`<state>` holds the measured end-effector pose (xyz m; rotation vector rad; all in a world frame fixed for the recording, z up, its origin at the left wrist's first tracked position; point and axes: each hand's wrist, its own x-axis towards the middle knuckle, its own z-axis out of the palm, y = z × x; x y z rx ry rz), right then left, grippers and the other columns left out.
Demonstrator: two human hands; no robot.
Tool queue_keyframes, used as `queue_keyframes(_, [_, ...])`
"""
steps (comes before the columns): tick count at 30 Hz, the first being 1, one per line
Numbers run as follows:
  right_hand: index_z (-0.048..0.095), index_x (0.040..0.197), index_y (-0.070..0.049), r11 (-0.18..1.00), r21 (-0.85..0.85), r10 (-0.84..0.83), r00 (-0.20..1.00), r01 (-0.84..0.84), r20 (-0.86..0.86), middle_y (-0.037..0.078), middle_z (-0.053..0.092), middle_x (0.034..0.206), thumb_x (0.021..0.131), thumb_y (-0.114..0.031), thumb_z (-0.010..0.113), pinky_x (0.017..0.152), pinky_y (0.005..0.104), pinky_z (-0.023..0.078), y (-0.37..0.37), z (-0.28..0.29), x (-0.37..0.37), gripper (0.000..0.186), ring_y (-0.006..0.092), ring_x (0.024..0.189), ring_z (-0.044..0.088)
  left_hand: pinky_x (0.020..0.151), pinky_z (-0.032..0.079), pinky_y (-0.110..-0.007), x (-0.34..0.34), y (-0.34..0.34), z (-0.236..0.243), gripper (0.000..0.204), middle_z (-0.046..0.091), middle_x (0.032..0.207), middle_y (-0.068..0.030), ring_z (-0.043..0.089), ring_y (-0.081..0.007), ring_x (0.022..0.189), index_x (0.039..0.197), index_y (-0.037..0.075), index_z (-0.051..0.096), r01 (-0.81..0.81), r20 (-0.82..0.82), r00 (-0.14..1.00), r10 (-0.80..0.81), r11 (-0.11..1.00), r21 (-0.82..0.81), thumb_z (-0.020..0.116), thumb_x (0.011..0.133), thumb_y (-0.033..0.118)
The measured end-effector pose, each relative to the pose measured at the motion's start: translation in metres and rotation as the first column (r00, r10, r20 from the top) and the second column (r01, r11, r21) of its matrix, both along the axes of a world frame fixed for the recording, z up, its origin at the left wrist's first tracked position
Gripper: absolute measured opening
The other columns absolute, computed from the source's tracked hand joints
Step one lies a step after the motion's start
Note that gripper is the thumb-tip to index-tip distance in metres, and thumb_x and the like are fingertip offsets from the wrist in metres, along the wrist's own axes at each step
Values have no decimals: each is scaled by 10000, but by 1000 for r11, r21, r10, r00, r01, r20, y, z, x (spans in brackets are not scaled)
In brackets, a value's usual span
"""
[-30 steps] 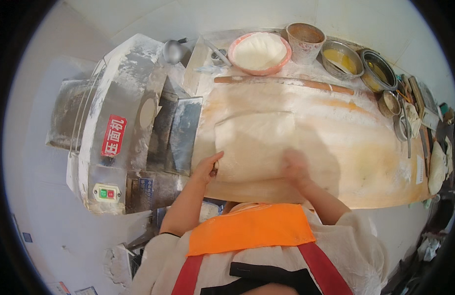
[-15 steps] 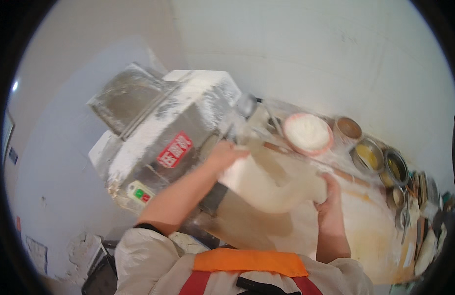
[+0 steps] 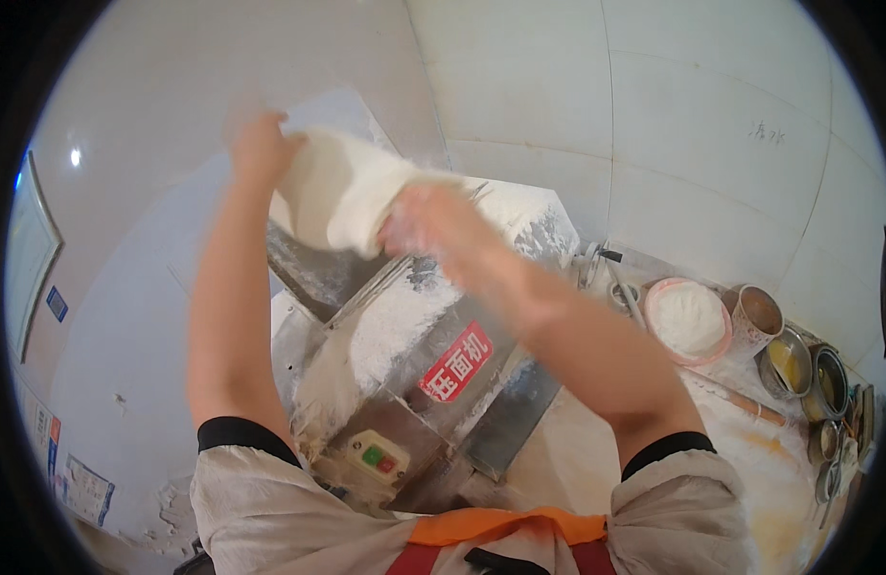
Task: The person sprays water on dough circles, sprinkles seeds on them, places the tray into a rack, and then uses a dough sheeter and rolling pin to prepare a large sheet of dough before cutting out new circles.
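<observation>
A wide, pale sheet of dough hangs between my two hands above a flour-dusted dough sheeter. My left hand grips the sheet's left end, its fingers closed on the edge. The right end is in my right hand, which is closed and blurred by motion. Below the dough, the sheeter's grey metal feed tray slopes, partly covered by the sheet. Green and red buttons sit on a pale panel at the machine's near side.
A floured worktop spreads to the right of the machine. On it lie a rolling pin and a pink-rimmed basin of flour. A brown-filled tub and metal pots line the back. Walls rise behind and at left.
Both hands have carried the dough sheet up and left, from over the worktop to above the sheeter's feed tray. The view has turned left with them.
</observation>
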<state>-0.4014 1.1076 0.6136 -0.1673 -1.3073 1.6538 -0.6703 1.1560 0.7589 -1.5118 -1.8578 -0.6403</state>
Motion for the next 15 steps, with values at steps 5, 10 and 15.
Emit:
queue_keyframes(5, [614,1128,-6,430,833,-655,755,349,22,186,633,1026,810,-53,555,893,440,472,-83,-119,1,327,333,982,608,1096,83,-676,17,7,-153,1108,187,1557,-104,91,-363,1446,1486,233,258,-151,-340,930,-138,701,-697,741,589,668])
queue_keyframes(10, [572,1239,-67,294,956,-486,859,-11,160,126,472,1372,831,-223,616,1048,520,367,-143,-159,21,439,357,1321,386,1101,120,-657,7,12,-215,855,198,1555,-117,119,-334,1448,1457,215,333,45,-257,909,-329,688,-724,723,740,471])
queue_keyframes(15, [558,1265,-122,240,970,-532,832,-31,158,99,433,1413,865,-297,583,1071,549,324,-137,-167,21,437,365,1346,347,1127,176,-581,1,18,-166,891,269,1525,-153,181,-339,1433,1432,145,388,631,552,765,-331,555,-542,758,692,477])
